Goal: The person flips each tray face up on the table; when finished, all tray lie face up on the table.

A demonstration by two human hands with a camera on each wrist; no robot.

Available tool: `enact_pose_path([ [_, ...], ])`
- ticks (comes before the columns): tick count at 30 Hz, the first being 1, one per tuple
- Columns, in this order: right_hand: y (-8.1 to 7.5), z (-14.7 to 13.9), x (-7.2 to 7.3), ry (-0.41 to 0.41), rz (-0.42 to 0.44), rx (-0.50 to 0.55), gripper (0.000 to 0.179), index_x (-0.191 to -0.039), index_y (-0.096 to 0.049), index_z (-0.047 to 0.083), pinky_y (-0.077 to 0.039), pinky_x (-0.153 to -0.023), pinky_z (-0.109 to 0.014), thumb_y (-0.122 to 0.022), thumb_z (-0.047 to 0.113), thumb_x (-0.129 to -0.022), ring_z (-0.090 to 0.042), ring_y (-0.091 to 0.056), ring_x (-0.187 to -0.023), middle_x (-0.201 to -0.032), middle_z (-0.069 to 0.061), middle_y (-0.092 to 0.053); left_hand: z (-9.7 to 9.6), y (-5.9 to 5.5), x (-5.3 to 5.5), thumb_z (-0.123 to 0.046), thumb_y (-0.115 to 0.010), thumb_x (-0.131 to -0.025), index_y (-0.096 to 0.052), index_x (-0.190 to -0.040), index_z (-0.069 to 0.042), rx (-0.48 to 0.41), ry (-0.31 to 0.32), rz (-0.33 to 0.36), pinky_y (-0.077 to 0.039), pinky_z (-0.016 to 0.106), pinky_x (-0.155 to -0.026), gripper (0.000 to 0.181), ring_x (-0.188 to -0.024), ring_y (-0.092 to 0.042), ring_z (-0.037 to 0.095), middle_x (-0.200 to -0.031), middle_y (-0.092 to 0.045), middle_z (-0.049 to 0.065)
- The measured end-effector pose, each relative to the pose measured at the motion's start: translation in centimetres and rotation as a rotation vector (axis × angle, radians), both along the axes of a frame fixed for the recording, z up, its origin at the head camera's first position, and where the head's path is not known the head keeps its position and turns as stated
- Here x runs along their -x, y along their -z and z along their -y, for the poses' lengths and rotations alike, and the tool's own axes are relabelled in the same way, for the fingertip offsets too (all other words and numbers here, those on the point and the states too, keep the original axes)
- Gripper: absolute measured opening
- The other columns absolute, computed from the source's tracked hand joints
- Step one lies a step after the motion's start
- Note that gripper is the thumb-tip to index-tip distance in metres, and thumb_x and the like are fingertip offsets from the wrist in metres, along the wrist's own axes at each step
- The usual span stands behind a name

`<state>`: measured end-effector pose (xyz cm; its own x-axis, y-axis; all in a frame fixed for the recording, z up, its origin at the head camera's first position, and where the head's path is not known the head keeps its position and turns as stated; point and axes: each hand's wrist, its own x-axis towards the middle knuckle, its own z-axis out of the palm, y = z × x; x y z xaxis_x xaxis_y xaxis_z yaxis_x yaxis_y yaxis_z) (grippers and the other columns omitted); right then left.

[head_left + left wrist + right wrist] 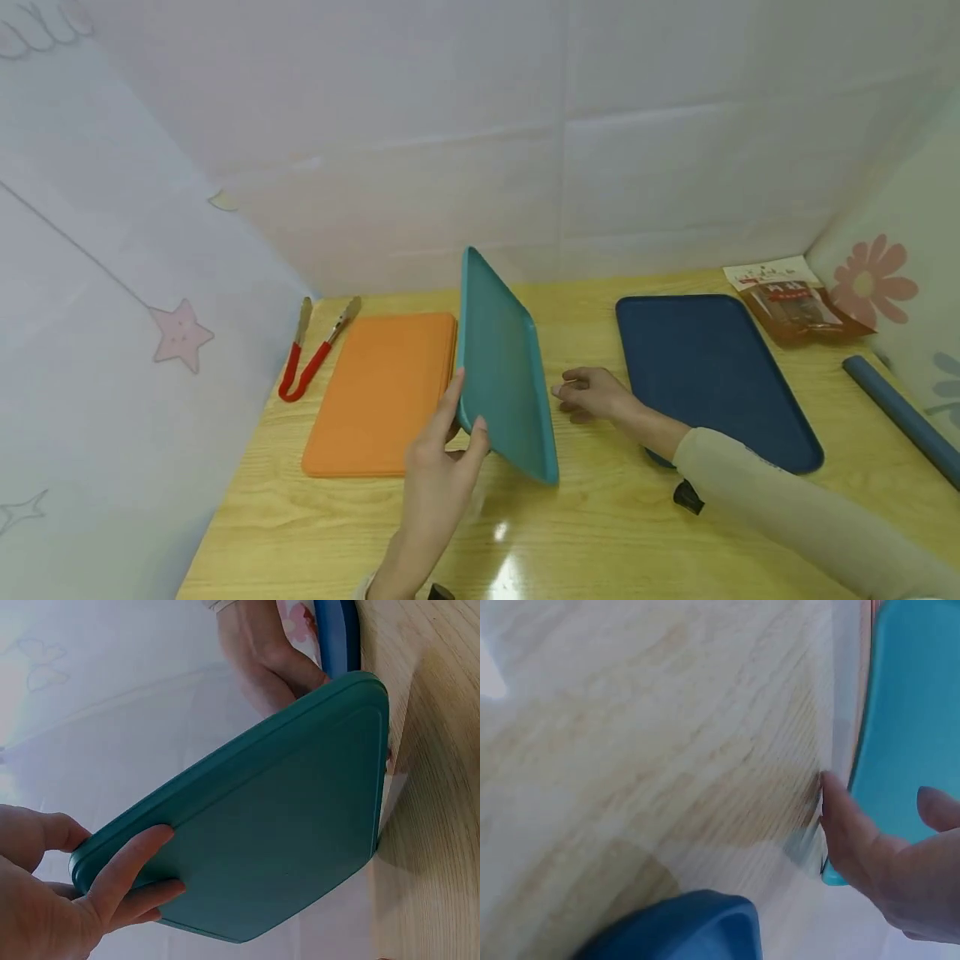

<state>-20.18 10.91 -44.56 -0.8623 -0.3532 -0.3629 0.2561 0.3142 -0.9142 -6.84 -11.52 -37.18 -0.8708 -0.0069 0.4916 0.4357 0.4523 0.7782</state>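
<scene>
A teal tray [502,367] stands tilted on its side above the table, its lower right edge close to the wood. My left hand [442,475] grips it by the near left corner, thumb on the inner face and fingers behind; the left wrist view shows those fingers spread over the tray's underside [270,825]. To the right of the tray is my right hand [592,396], fingers loosely bent and holding nothing, apart from the tray in the head view. Its fingertips are low over the tabletop in the right wrist view. Beside that hand lies a dark blue tray [705,375].
Stacked orange trays [382,392] lie left of the teal tray, with red-handled tongs [318,350] beyond them. A brown food packet [798,304] rests at the back right, and a blue-grey rod [903,417] along the right side. Printed cloth walls surround the wooden table [300,550].
</scene>
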Motion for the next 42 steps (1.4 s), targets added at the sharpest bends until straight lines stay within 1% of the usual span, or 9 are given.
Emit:
enact_pose_path([
  [5, 0.1, -0.1, 0.1, 0.01, 0.032, 0.037, 0.069, -0.148, -0.024, -0.008, -0.056, -0.083, -0.039, -0.061, 0.019, -0.097, -0.042, -0.054, -0.118, -0.142, -0.033, -0.037, 0.6, -0.5, 0.3, 0.001, -0.059, -0.094, -0.036, -0.15, -0.011, -0.21, 0.006, 0.17, -0.058, 0.029, -0.065, 0.062, -0.11, -0.062, 0.035, -0.139, -0.047, 0.024],
  [10, 0.5, -0.8, 0.3, 0.013, 0.003, -0.029, 0.063, -0.143, -0.034, -0.012, -0.057, -0.079, -0.037, -0.064, 0.014, -0.094, -0.039, -0.054, -0.119, -0.135, -0.031, -0.049, 1.4, -0.6, 0.4, -0.007, -0.058, -0.097, -0.033, -0.151, -0.019, -0.388, 0.042, 0.327, -0.059, 0.037, -0.064, 0.06, -0.117, -0.058, 0.034, -0.145, -0.042, 0.017],
  [14, 0.5, -1.7, 0.6, 0.02, 0.037, -0.03, 0.056, -0.141, -0.038, -0.011, -0.058, -0.072, -0.037, -0.063, 0.006, -0.094, -0.032, -0.064, -0.104, -0.128, -0.03, -0.054, 2.2, -0.5, 0.6, -0.017, -0.055, -0.1, -0.032, -0.15, -0.011, -0.49, 0.123, 0.403, -0.058, 0.042, -0.066, 0.056, -0.112, -0.059, 0.039, -0.145, -0.039, 0.021],
  [17, 0.2, -2.6, 0.7, 0.012, 0.073, -0.018, 0.057, -0.143, -0.037, -0.008, -0.058, -0.07, -0.038, -0.062, 0.006, -0.094, -0.028, -0.066, -0.098, -0.128, -0.03, -0.054, 2.9, -0.4, 1.4, -0.026, -0.052, -0.101, -0.035, -0.149, -0.008, -0.545, 0.162, 0.485, -0.058, 0.045, -0.066, 0.053, -0.106, -0.062, 0.037, -0.139, -0.045, 0.02],
  [20, -0.3, -3.5, 0.6, -0.012, 0.074, -0.036, 0.059, -0.144, -0.036, -0.007, -0.058, -0.07, -0.039, -0.063, 0.007, -0.094, -0.027, -0.067, -0.096, -0.126, -0.029, -0.056, 3.8, 0.2, 2.9, -0.03, -0.053, -0.101, -0.037, -0.148, -0.014, -0.559, 0.177, 0.574, -0.059, 0.041, -0.064, 0.053, -0.097, -0.066, 0.029, -0.133, -0.051, 0.017],
  [24, -0.6, -4.5, 0.6, -0.05, 0.048, -0.082, 0.061, -0.144, -0.037, -0.007, -0.059, -0.068, -0.039, -0.065, 0.011, -0.093, -0.027, -0.067, -0.094, -0.124, -0.029, -0.056, 5.2, 1.3, 5.6, -0.027, -0.055, -0.1, -0.028, -0.152, -0.016, -0.55, 0.23, 0.71, -0.056, 0.03, -0.057, 0.06, -0.084, -0.066, 0.022, -0.131, -0.048, 0.02],
  [30, -0.9, -5.8, 0.7, -0.057, -0.003, -0.121, 0.06, -0.143, -0.038, -0.009, -0.059, -0.065, -0.039, -0.064, 0.01, -0.093, -0.026, -0.069, -0.085, -0.123, -0.031, -0.057, 6.6, 2.7, 8.8, -0.021, -0.053, -0.101, -0.025, -0.152, -0.007, -0.397, 0.316, 0.847, -0.059, 0.038, -0.065, 0.06, -0.09, -0.064, 0.027, -0.128, -0.048, 0.022],
  [36, -1.0, -6.3, 1.3, -0.064, -0.079, -0.159, 0.056, -0.141, -0.033, -0.016, -0.058, -0.06, -0.039, -0.059, 0.003, -0.094, -0.026, -0.07, -0.071, -0.117, -0.033, -0.059, 6.6, 4.2, 11.3, -0.012, -0.054, -0.1, -0.033, -0.149, -0.003, -0.246, 0.299, 0.904, -0.059, 0.042, -0.065, 0.055, -0.092, -0.065, 0.033, -0.112, -0.058, 0.021],
  [42, -1.0, -6.6, 2.0, -0.046, -0.114, -0.235, 0.054, -0.141, -0.033, -0.017, -0.058, -0.058, -0.039, -0.055, 0.002, -0.096, -0.025, -0.069, -0.068, -0.117, -0.033, -0.058, 5.5, 5.6, 12.9, -0.005, -0.053, -0.099, -0.038, -0.145, 0.003, -0.096, 0.263, 0.897, -0.057, 0.049, -0.07, 0.05, -0.088, -0.067, 0.034, -0.109, -0.061, 0.024],
])
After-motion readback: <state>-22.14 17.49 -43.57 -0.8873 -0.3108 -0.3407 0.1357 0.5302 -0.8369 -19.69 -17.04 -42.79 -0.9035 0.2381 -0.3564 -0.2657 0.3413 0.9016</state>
